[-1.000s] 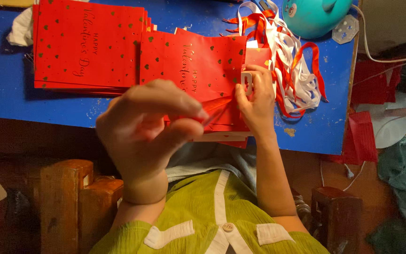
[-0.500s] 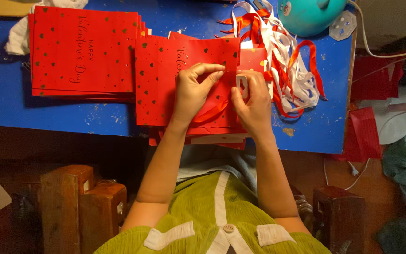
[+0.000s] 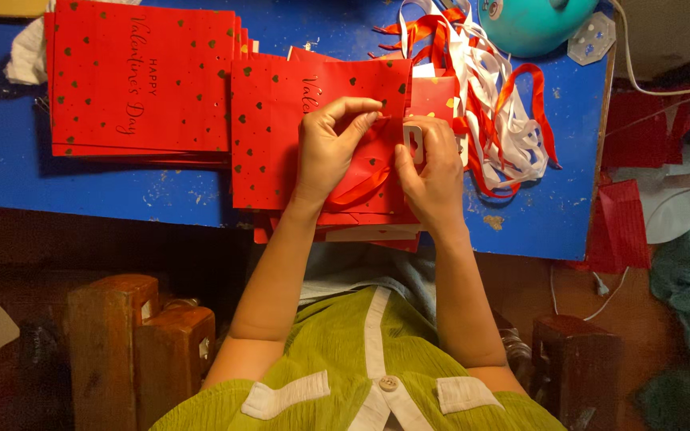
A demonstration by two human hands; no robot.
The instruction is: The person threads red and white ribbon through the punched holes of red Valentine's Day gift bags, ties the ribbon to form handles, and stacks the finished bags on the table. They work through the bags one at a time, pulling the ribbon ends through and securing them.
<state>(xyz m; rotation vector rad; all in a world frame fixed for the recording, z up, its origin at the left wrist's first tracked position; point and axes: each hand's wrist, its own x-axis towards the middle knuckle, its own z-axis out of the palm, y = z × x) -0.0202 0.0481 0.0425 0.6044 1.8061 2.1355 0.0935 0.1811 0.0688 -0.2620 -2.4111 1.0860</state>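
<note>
Flat red heart-printed paper gift bag (image 3: 281,136): atop bag pile on blue tabletop (image 3: 9,175), long axis across body. Left hand (image 3: 331,152) pinches red ribbon loop (image 3: 361,187) at bag's right edge. Right hand (image 3: 433,172), just beside, pinches small white tool (image 3: 414,140).

Warm, dim light; sharp centre, dark shadowed floor below.

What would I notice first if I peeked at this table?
Probably all the red: a stack of red paper bags on the blue table, with another red bag under both hands. The left hand pinches a red ribbon. Tangled ribbons lie further right.
</note>
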